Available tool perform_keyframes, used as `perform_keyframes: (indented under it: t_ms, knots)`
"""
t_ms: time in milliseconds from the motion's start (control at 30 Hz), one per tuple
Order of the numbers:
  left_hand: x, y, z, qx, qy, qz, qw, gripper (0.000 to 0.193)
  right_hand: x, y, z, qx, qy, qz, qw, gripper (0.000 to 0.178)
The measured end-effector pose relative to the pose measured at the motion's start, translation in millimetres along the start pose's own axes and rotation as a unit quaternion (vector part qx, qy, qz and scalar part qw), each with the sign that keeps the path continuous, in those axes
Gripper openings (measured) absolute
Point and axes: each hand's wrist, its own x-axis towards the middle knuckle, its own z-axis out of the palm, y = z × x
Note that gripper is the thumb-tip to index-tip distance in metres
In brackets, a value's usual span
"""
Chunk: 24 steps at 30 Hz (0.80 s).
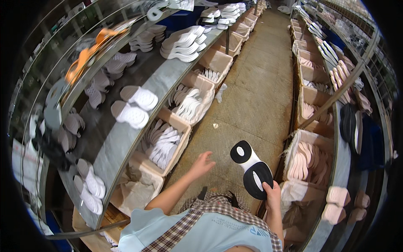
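Note:
My right hand [273,195] grips a shoe sole [252,163] by its near end. The sole is white with black pads at both ends, each pad with a white oval in its middle. It is held tilted over the aisle floor. Empty, my left hand [203,163] hovers to the left of the sole, its fingers slightly bent and apart. The nearest thing on that side is a lined crate [183,145] filled with white soles [163,147]. Both hands are apart from each other.
A metal bench [119,144] on the left carries pairs of white soles [134,107] and stacks farther off. Lined crates stand along both sides of the narrow aisle [252,96]. Pink soles [308,163] fill a right crate. A slanting metal bar [331,105] crosses the right shelving.

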Motion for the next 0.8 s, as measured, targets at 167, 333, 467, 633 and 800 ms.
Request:
perform_keyframes:
  t_ms: [167,333,467,633,800]
  knots:
    - [132.3,32.0,3.1,0.052,-0.035,0.065,0.996,0.054,125.7,-25.2,-7.2,0.010,0.013,0.015,1.000,0.029]
    - [276.5,62.8,19.6,0.089,0.000,0.109,0.990,0.054,273.9,-70.8,-25.1,0.005,-0.021,-0.004,1.000,0.026]
    - [384.3,107.2,12.4,0.069,0.003,0.077,0.995,0.051,390.7,-133.9,-20.3,0.011,-0.040,-0.018,0.999,0.029]
    - [519.0,128.3,-17.2,-0.031,0.066,0.019,0.997,0.056,520.9,-206.7,8.6,0.085,-0.050,-0.023,0.995,0.039]
    - [705.2,148.7,-59.2,-0.276,0.172,0.046,0.945,0.062,642.9,-250.5,38.6,0.101,-0.026,-0.040,0.994,0.038]
